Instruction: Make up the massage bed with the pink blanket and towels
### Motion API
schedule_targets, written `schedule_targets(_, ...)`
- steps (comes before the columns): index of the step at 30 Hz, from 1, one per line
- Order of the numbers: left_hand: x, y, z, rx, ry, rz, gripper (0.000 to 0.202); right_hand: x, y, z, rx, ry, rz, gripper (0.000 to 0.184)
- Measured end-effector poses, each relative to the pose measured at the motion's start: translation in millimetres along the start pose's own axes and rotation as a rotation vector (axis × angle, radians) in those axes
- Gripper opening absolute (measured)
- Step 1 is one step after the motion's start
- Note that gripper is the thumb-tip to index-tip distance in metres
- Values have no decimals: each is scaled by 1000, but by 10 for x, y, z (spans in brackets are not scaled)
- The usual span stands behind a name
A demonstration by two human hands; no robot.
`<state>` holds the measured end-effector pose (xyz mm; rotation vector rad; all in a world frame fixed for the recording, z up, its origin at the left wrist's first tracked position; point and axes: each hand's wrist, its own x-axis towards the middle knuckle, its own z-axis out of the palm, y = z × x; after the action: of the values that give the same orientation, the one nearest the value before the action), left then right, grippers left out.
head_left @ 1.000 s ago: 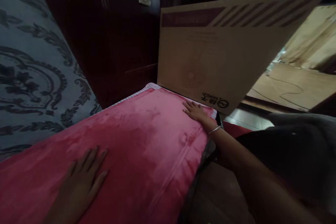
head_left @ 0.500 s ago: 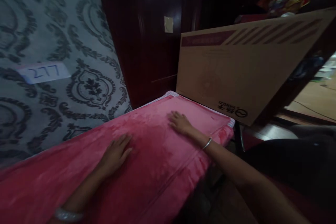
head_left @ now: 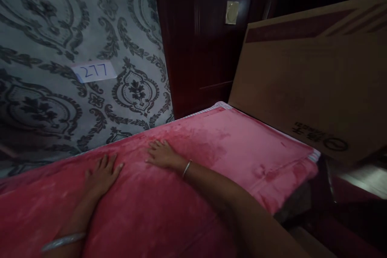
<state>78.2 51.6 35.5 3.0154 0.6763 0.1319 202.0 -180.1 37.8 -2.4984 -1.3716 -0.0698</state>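
A pink plush blanket point(head_left: 229, 157) covers a narrow bed or bench that runs from lower left to right. My left hand point(head_left: 102, 173) lies flat on it, palm down, fingers apart, a bangle on the wrist. My right hand point(head_left: 160, 154) also rests flat on the blanket, close to the left hand, fingers spread toward the wall, a thin bracelet on the wrist. Neither hand holds anything.
A large cardboard box point(head_left: 305, 84) leans at the blanket's far right end. Patterned grey wallpaper point(head_left: 60, 28) with a paper label "277" point(head_left: 94, 71) runs behind the bed. Dark red wooden panelling point(head_left: 205, 40) stands in the corner.
My right hand has slid left across the blanket from the box end until it lies beside my left hand. The view has turned left toward the wall.
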Motion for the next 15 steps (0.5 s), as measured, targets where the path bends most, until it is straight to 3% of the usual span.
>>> schedule_targets(3,-6,26,-2,-9,-15,-1,75,-74,350,-46,-59,-20,79,60)
schedule_targets(6,-1,7,-6,-12,-20,-3,76,-317,1014,-265,-129,-42,234,60)
schedule_targets(8,0,-11,6,-10,-20,-3,76,-578,1553,-421,-161,-44,373,61)
schedule_targets(12,1,-19,33,14,-31,-18,77,-1255,2597,-615,-226,-48,791,60)
schedule_targets(15,6,-14,40,31,-32,-25,77,-1694,3142,-695,-279,34,961,61)
